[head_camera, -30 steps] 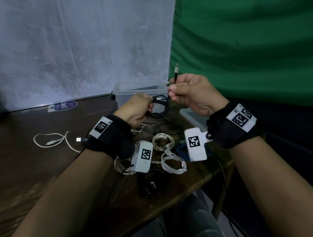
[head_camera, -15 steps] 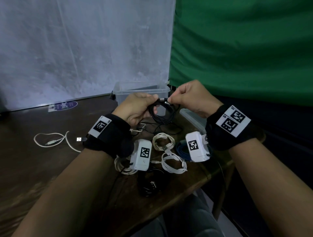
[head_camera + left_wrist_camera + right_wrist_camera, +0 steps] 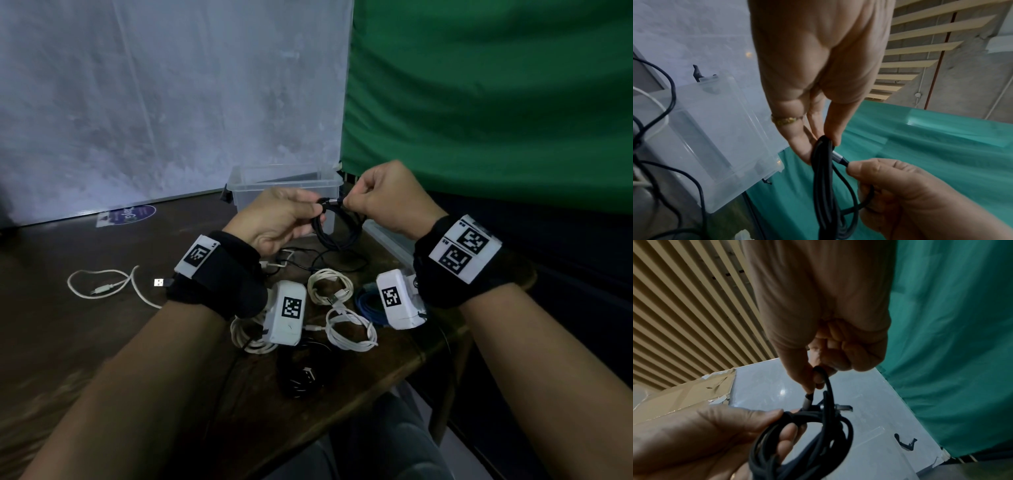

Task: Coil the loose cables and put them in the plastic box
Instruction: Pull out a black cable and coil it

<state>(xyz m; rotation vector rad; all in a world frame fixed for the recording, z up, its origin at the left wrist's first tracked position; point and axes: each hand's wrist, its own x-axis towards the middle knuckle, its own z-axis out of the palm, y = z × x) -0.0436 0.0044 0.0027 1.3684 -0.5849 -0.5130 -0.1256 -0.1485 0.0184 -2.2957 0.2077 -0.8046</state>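
A black cable point(image 3: 337, 233) hangs as a coil of several loops above the table, in front of the clear plastic box point(image 3: 284, 183). My left hand point(image 3: 313, 209) pinches the top of the coil between thumb and fingers point(image 3: 830, 129). My right hand point(image 3: 347, 202) pinches the cable just behind its silver plug point(image 3: 838, 157), which lies against the top of the coil. A short loop of cable point(image 3: 827, 386) runs out of the right fist. From the left wrist view I cannot see anything inside the box point(image 3: 715, 129).
On the dark wooden table point(image 3: 68, 342) lie white coiled cables point(image 3: 330, 284) point(image 3: 349, 330), a blue cable point(image 3: 366, 303), a black bundle point(image 3: 303, 375), loose black wire point(image 3: 329, 260) and a loose white cable point(image 3: 102, 284). The box lid point(image 3: 387, 240) lies near the right edge. A green cloth point(image 3: 479, 102) hangs behind.
My right hand has brought the plug end down from above the box to the top of the coil. The left hand has kept hold of the coil, lifting it slightly.
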